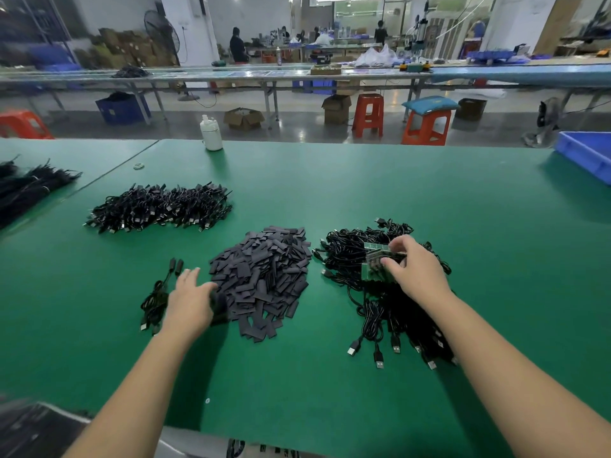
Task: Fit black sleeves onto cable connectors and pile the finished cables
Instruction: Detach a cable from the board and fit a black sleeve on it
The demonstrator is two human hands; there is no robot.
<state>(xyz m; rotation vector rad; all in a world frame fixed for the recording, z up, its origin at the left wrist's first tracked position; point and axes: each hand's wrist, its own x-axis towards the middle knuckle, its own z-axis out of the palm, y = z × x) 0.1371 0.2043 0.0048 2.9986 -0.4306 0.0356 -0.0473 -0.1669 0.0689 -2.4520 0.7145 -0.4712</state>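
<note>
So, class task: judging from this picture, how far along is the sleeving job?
Done: a pile of cables at the far left, plus a few beside the left hand. In hand: that hand reaches into the sleeves; the right hand picks at the tangled cables. Left: most of both heaps.

Two hands (pixel 190 297), three cable piles (pixel 160 208).

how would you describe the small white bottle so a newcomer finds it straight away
Start at the green table and follow its far edge. The white bottle stands upright there, left of centre, beyond the long pile of black cables. It is the only white, upright thing on the table; everything near it is black and lies flat.
</note>
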